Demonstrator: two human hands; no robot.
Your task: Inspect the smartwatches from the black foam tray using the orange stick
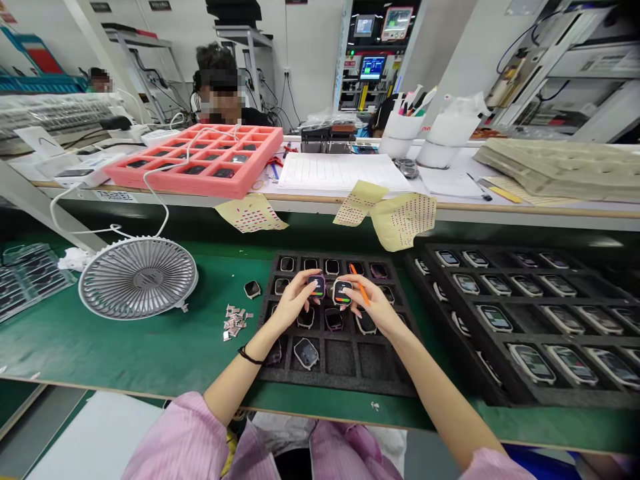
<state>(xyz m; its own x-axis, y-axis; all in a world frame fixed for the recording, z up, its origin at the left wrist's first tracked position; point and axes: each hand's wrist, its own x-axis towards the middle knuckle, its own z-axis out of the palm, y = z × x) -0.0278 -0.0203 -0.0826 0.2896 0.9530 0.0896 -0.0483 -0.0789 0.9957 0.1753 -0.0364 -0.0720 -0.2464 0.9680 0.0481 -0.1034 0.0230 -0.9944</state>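
My left hand [295,299] is closed on a purple-rimmed smartwatch body [316,287] with a lit screen. Beside it, my right hand [373,303] grips a light-rimmed smartwatch body [343,293], its screen also lit. An orange pen-like stick [361,285] is tucked between the fingers of that same hand. Both watches are above a black foam tray [340,359], whose pockets hold several watch bodies with dark screens. One light-rimmed watch [306,353] lies slanted in the front row. Parts of the tray are hidden by my hands and forearms.
To the right are stacked black foam trays [537,333] of watches. A round grey fan [140,277] stands left, near a loose watch [253,289] and a pile of small metallic pieces [235,323]. Above, a shelf [320,200] carries a pink foam tray [245,183]. A person [220,87] is beyond.
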